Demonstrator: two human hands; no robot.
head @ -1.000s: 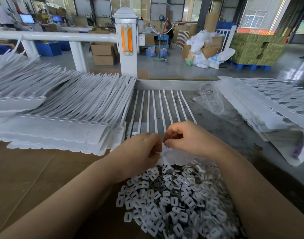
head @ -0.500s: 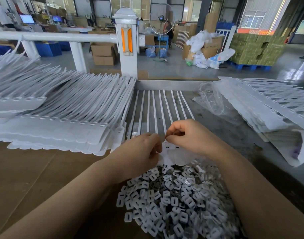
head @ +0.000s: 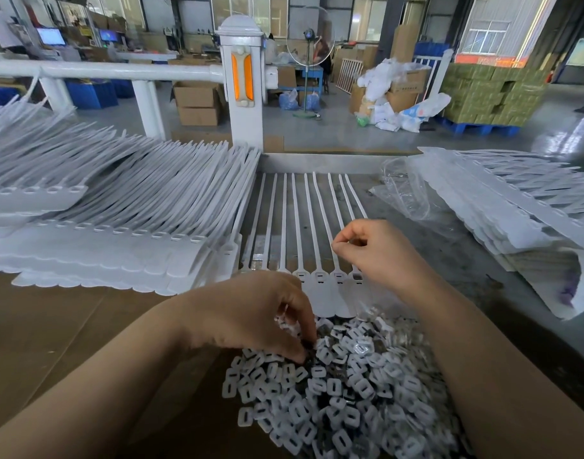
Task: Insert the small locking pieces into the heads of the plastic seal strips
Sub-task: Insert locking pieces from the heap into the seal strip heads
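A: Where are the hands?

B: The left hand point(head: 250, 313) is down in the pile of small white locking pieces point(head: 343, 385) heaped on the brown cardboard sheet point(head: 68, 329). Its fingers are curled downward, and its fingertips point(head: 303, 354) pinch at something dark at the near edge of the heap. I cannot tell exactly which piece.

A: And the right?

B: The right hand point(head: 376, 253) hovers above the row of seal strips point(head: 303, 226), fingers curled, thumb and forefinger pressed together. Whether a piece sits between them is too small to tell.

A: Where do the strips lie?

B: Side by side on the grey worktable point(head: 449, 260), tails pointing away from the person, heads point(head: 318, 278) toward the heap. Several heads show a dark slot. The wrist hides the rightmost head in part.

A: Anything else on the table?

B: A large fanned stack of white strips point(head: 118, 220) to the left and another stack point(head: 516, 207) to the right, with a crumpled clear plastic bag point(head: 403, 190) just beside it.

A: Any writing or brand?

B: None readable. Two lit monitors point(head: 51, 36) glow far back at the left, but their screens are a blur. The white post point(head: 240, 81) behind the table carries an orange reflector point(head: 241, 77) with no text. The green cartons point(head: 489, 91) on blue pallets bear no legible print, and neither do the brown cardboard boxes point(head: 197, 101).
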